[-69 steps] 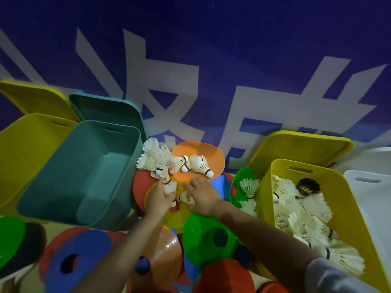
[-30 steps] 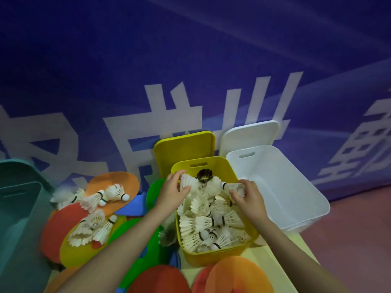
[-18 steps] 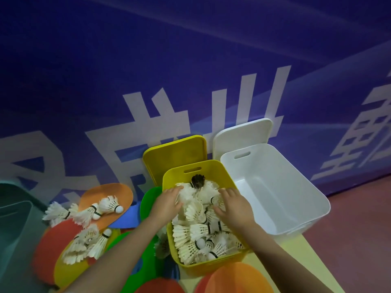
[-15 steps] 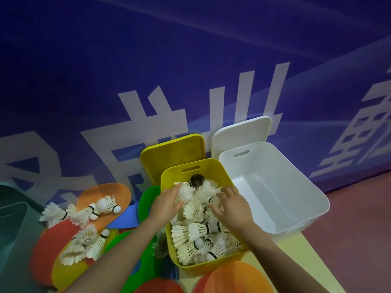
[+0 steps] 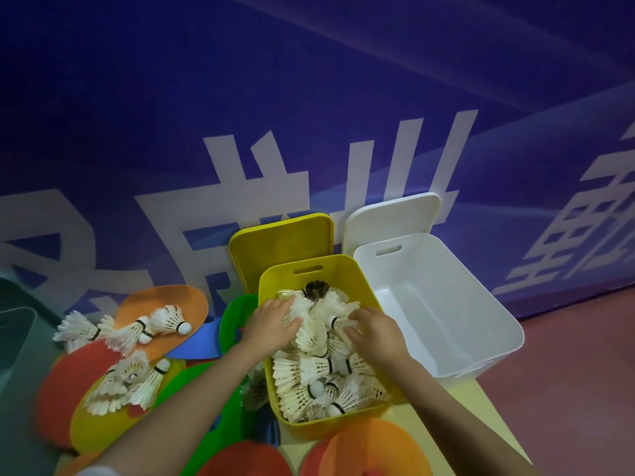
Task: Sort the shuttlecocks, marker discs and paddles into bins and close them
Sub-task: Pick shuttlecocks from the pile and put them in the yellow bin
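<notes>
A yellow bin [image 5: 309, 267] in the middle holds a heap of white shuttlecocks [image 5: 316, 367] and one dark shuttlecock [image 5: 315, 289]. My left hand [image 5: 273, 326] lies flat on the heap's left side, fingers spread. My right hand [image 5: 376, 333] presses on the right side, fingers lightly bent over the feathers. The bin's yellow lid [image 5: 281, 242] leans upright behind it. Several loose shuttlecocks [image 5: 144, 329] lie to the left on an orange disc [image 5: 165, 298]; more shuttlecocks [image 5: 125, 383] rest on a yellow disc [image 5: 99, 429].
An empty white bin [image 5: 443, 300] stands right of the yellow one, its white lid [image 5: 391, 214] propped behind. A teal bin [image 5: 15, 341] shows at the left edge. Red [image 5: 65, 379], green [image 5: 237, 317], blue [image 5: 199, 341] and orange [image 5: 367, 448] discs surround the yellow bin. A blue banner wall lies behind.
Both hands carried shuttlecocks from the disc pile to the yellow bin, let them go, and now press down on the heap. The view swung right.
</notes>
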A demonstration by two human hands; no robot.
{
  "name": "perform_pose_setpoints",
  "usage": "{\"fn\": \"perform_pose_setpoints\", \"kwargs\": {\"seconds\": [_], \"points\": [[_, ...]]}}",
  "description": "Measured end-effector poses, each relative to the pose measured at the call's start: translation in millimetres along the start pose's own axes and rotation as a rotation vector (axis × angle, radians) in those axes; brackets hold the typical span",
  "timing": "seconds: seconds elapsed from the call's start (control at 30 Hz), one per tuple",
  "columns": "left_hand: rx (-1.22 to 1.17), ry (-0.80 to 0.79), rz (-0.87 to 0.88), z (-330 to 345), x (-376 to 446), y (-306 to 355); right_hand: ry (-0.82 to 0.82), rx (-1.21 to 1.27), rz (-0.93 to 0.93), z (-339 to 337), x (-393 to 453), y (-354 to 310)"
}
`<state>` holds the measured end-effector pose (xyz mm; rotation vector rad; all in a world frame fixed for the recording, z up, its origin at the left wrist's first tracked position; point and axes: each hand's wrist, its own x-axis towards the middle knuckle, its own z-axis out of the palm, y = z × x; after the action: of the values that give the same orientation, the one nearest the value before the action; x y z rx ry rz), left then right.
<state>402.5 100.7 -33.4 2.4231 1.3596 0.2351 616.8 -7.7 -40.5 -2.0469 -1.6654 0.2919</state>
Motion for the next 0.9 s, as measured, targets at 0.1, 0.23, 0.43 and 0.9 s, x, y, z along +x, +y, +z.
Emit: {"fn": "perform_pose_setpoints", "kwargs": {"seconds": [0.1,0.23,0.43,0.9], "points": [[-0.213,0.044,0.004,-5,-9,2,-0.036,0.127,0.036,-11,5,-2],[-0.332,0.116,0.044,-8,-30,-2,-0.21,0.066,-0.107,-20,7,0],[-0.419,0.263,-0.007,-19,-62,-26,-0.081,-0.034,-0.154,-10,8,-16],[-0.298,0.479,-0.518,-49,-155,-196,-0.128,0.281,-0.334,84,19,-195]]}}
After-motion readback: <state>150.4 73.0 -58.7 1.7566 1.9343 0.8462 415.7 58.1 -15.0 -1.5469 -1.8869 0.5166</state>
